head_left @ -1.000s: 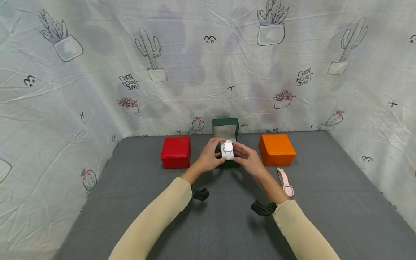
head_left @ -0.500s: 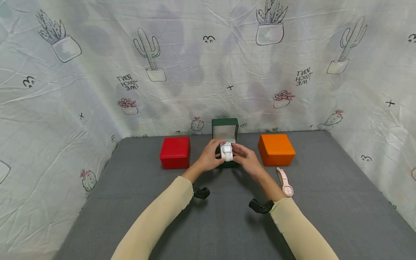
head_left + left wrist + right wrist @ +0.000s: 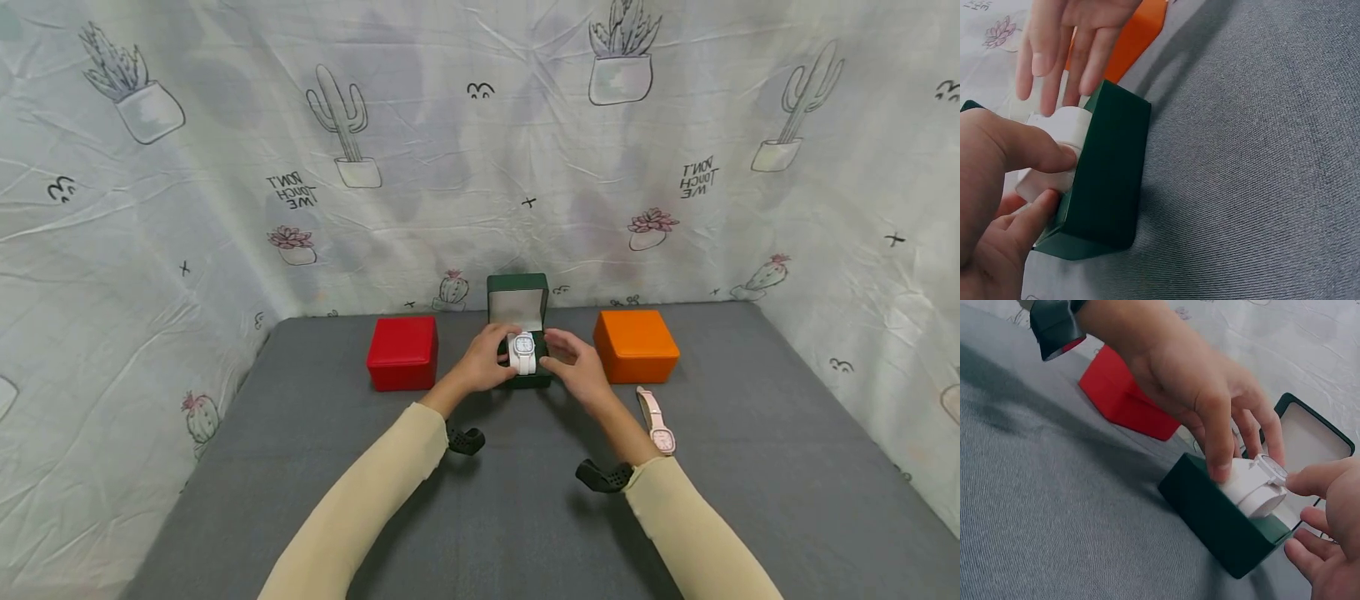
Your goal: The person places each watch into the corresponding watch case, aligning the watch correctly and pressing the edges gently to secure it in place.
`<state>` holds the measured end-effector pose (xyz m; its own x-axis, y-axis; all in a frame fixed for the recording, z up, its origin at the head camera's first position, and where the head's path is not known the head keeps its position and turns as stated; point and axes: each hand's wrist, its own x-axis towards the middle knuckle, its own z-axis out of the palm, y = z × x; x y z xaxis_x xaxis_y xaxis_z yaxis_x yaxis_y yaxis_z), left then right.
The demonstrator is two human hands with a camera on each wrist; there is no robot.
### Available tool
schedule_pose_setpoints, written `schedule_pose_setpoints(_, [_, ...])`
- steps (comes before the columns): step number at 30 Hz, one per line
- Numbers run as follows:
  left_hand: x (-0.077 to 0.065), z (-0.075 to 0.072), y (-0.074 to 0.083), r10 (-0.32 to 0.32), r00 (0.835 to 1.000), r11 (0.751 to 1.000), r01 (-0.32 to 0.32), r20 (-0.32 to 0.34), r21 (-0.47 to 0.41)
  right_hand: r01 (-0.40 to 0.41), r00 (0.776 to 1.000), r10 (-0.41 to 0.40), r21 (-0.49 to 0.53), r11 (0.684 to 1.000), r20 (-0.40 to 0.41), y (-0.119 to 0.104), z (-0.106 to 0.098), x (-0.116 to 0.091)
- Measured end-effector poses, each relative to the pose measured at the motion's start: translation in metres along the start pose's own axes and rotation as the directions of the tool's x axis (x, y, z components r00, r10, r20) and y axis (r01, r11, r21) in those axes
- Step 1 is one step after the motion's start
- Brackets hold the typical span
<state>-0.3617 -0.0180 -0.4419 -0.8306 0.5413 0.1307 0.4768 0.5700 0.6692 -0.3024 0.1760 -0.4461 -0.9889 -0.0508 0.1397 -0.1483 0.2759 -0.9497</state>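
A white wristwatch [image 3: 523,347] wraps a white cushion [image 3: 1244,475] inside the opened green watch box [image 3: 1113,169]. The lid stands up at the back, showing its pale lining. My left hand [image 3: 482,362] holds the cushion from the left, thumb on the near side and fingers on the far side, partly hiding it. On the other side my right hand [image 3: 582,372] is spread beside the box, its fingers fairly straight and apart from the cushion. In the right wrist view, one of its fingertips [image 3: 1297,481] overlaps the watch's edge.
A closed red box [image 3: 402,354] stands left of the green one, a closed orange box [image 3: 637,346] to its right. A pink watch [image 3: 657,421] lies on the grey cloth beside my right forearm. A printed curtain [image 3: 450,125] hangs behind the table.
My right hand has let go of the cushion and drawn slightly right with its fingers opening. The watch and cushion sit slightly lower in the box, my left hand still on them.
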Motion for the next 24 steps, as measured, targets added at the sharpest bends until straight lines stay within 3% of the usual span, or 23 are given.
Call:
schedule_pose_setpoints(5, [0.0,-0.001,0.0,-0.004,1.0,0.999,0.004,0.017,0.037,0.026,1.0,-0.026,-0.036,0.999,0.01,0.013,0.001,0.0])
schedule_pose_setpoints(14, [-0.001,0.002,0.0,-0.026,0.999,0.997,0.025,0.019,0.072,-0.093,0.992,0.095,-0.024,0.995,0.079,0.025,0.006,0.003])
schedule_pose_setpoints(24, [0.003,0.001,0.007,-0.036,0.997,0.983,0.023,0.068,0.182,-0.09,0.992,0.097,-0.091,0.992,0.075,0.029,0.012,0.007])
